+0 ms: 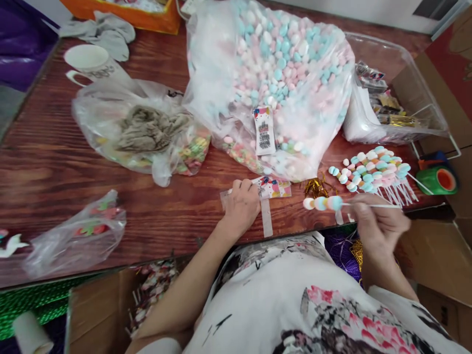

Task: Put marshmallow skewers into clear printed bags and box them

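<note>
A candy skewer [322, 203] in pink, blue and white hangs over the table's front edge, its white stick pinched in my right hand [379, 221]. My left hand [241, 201] rests on the left part of a printed plastic wrapper [275, 188], fingers bent down onto it; whether they grip it is unclear. Gold twist ties [317, 188] lie just behind the skewer. To the right is a pile of similar skewers [374, 169]. A stack of printed cards [264, 132] sits on a large bag of pastel candies [280, 59].
A clear bag with a brown cloth [151, 129] and a mug [92, 64] stand back left. A small bag [83, 236] lies front left. At the right are a clear bin [424, 93] and green tape [429, 181]. An orange box [147, 17] is at the back.
</note>
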Available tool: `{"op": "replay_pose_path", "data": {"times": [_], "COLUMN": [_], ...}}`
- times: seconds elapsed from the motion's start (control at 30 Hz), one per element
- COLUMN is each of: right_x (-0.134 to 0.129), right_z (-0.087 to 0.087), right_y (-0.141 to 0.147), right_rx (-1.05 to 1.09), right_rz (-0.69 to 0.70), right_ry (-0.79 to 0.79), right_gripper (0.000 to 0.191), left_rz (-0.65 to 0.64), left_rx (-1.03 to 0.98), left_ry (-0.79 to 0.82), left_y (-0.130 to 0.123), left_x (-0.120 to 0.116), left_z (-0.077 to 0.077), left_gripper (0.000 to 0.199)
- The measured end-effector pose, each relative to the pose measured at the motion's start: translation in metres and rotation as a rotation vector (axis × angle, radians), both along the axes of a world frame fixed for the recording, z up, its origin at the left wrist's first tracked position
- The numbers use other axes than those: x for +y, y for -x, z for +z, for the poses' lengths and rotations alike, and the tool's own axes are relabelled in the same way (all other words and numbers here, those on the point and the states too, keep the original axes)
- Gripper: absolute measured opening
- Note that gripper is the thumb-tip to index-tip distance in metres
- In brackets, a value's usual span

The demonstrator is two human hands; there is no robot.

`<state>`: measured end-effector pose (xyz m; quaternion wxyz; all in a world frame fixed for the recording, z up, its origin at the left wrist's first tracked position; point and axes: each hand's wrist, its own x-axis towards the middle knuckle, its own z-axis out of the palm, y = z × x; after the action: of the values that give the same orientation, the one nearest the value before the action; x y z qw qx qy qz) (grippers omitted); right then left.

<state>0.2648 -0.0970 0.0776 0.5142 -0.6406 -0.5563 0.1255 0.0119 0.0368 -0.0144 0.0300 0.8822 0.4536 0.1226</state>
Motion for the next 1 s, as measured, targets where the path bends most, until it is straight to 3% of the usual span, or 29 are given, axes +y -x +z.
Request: {"op": "replay_pose_path", "data": {"times": [0.07, 0.17, 0.47, 0.7, 0.87, 1.0], "right_x": [0.005, 0.014, 0.016, 0.014, 0.014, 0.018], "right_z": [-0.016, -0.032, -0.021, -0.026, -0.027, -0.026], "right_y": [0.007, 0.016, 0.010, 0.004, 0.000, -0.006], "right_rx": [-0.131, -0.248, -0.165, -0.060, -0.104, -0.086], "right_rz": [0.212, 0.363, 0.393, 0.340, 0.347, 0.344], "right_ry": [0.056, 0.029, 0.119, 0.106, 0.126, 0.127], "right_gripper": [0.012, 0.013, 0.014, 0.013, 0.013, 0.015], "left_rz": [0.006, 0.006, 0.011, 0.060, -0.019, 0.000], "left_rx": [0.015, -0.023, -0.257, -0.422, -0.209, -0.071], "left_ry": [-0.004, 0.026, 0.122, 0.172, 0.044, 0.017], "left_y": [-0.003, -0.003, 0.010, 0.011, 0.013, 0.019], "left_x": [-0.004, -0.005, 0.006, 0.012, 0.001, -0.014], "left_z": [0.001, 0.003, 0.001, -0.007, -0.004, 0.002], "left_gripper": [0.017, 0.019, 0.027, 0.023, 0.016, 0.020]}}
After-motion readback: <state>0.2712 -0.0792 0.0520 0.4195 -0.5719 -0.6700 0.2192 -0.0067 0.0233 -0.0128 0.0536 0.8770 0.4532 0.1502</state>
